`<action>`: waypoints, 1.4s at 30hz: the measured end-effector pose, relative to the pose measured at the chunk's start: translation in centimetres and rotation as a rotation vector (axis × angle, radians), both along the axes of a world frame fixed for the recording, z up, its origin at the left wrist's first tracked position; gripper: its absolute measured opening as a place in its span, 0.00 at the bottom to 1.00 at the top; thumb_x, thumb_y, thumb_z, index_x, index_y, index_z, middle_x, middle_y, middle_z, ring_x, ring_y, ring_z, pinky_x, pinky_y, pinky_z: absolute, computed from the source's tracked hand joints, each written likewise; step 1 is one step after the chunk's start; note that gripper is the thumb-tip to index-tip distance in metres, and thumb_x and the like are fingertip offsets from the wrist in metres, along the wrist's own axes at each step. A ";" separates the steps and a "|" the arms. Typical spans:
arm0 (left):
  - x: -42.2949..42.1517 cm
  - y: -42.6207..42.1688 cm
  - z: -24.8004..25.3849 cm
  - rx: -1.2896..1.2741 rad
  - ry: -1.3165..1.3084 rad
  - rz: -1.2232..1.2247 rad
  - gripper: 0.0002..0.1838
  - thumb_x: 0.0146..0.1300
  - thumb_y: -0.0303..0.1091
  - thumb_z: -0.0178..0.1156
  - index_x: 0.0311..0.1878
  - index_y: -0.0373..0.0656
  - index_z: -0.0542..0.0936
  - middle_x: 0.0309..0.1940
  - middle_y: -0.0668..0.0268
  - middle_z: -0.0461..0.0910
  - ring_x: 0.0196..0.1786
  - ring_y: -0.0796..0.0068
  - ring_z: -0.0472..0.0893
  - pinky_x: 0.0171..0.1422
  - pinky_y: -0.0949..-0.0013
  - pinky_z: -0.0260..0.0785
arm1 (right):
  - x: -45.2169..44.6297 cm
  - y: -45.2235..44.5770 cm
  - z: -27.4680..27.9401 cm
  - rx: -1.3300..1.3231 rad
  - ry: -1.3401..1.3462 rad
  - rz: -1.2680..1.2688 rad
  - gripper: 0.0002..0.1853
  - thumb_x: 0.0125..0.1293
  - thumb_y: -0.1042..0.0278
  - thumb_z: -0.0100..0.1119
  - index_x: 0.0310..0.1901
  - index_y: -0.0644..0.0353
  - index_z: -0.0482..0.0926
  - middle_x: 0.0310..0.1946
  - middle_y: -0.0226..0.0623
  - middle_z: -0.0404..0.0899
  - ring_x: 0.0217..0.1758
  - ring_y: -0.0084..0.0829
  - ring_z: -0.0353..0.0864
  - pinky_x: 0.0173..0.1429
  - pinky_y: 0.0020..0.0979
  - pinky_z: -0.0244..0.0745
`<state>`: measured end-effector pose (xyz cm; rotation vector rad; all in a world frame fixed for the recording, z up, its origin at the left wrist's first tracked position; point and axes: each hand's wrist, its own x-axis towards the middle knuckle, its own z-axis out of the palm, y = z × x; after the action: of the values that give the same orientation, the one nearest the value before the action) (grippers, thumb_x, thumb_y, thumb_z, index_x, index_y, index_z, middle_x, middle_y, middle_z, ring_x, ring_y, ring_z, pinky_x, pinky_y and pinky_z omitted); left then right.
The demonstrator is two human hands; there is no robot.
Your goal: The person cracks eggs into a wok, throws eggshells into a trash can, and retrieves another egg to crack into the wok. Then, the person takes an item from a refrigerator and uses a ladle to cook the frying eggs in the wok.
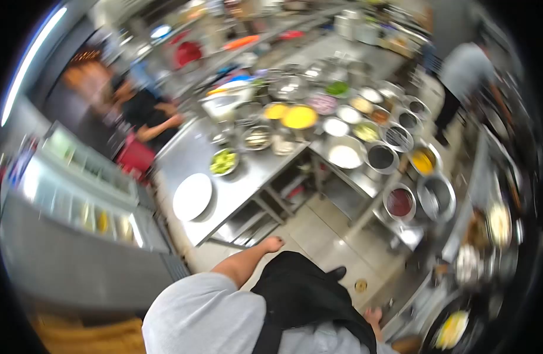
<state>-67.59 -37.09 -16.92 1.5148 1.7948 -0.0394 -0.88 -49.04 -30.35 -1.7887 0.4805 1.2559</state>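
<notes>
My left hand (272,244) hangs beside the black apron (307,283), in front of the steel table. Its fingers look curled together, and nothing shows in them. Lower right, partly covered by the apron, my right hand (373,316) is near the edge of the stove counter. Blur hides how its fingers lie. A frying pan (428,336) with a yellow and white food (453,329), perhaps egg, stands at the bottom right, apart from that hand.
Steel tables carry a white plate stack (193,197), a bowl of cut greens (224,161) and several ingredient pots (399,202). A person in black (145,112) stands at the left, another in a light top (465,71) bends over at the right. Tiled floor (318,230) lies between the counters.
</notes>
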 end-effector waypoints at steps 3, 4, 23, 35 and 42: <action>2.8 0.7 4.5 0.063 -0.035 0.237 0.26 0.67 0.52 0.51 0.51 0.40 0.84 0.51 0.48 0.83 0.56 0.47 0.80 0.62 0.52 0.72 | -0.9 4.9 1.2 -0.084 -0.077 0.198 0.22 0.72 0.58 0.49 0.64 0.57 0.70 0.62 0.44 0.71 0.64 0.45 0.73 0.58 0.43 0.75; 3.6 0.8 5.2 0.025 -0.063 0.221 0.25 0.66 0.52 0.52 0.51 0.41 0.84 0.51 0.49 0.83 0.56 0.48 0.81 0.62 0.52 0.72 | -1.1 6.5 1.0 -0.082 -0.083 0.232 0.22 0.72 0.58 0.49 0.64 0.57 0.70 0.62 0.44 0.71 0.64 0.45 0.73 0.58 0.43 0.75; 2.2 3.1 1.3 -0.077 0.116 -0.036 0.27 0.67 0.50 0.49 0.47 0.33 0.84 0.51 0.45 0.82 0.56 0.47 0.80 0.62 0.51 0.70 | -2.5 12.9 0.4 -0.088 -0.096 0.398 0.18 0.71 0.59 0.50 0.60 0.51 0.76 0.57 0.41 0.76 0.63 0.38 0.76 0.60 0.41 0.73; 3.9 3.1 0.6 -0.185 0.011 -0.005 0.28 0.66 0.52 0.51 0.52 0.35 0.83 0.48 0.45 0.83 0.54 0.46 0.81 0.61 0.51 0.71 | 2.4 0.2 -1.7 -0.527 -0.705 1.958 0.16 0.71 0.59 0.51 0.57 0.48 0.79 0.54 0.39 0.79 0.63 0.34 0.77 0.61 0.39 0.71; 3.8 4.6 2.1 -0.403 -0.168 0.236 0.18 0.70 0.42 0.54 0.39 0.33 0.82 0.29 0.58 0.82 0.30 0.65 0.82 0.37 0.59 0.73 | 0.9 -4.6 -13.9 -0.704 -0.692 1.350 0.17 0.71 0.53 0.50 0.47 0.53 0.85 0.53 0.41 0.83 0.58 0.43 0.81 0.59 0.44 0.77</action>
<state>-63.75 -32.50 -14.79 0.9901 1.6961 -0.1443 0.04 -53.65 -44.24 -3.1553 -0.9842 1.1314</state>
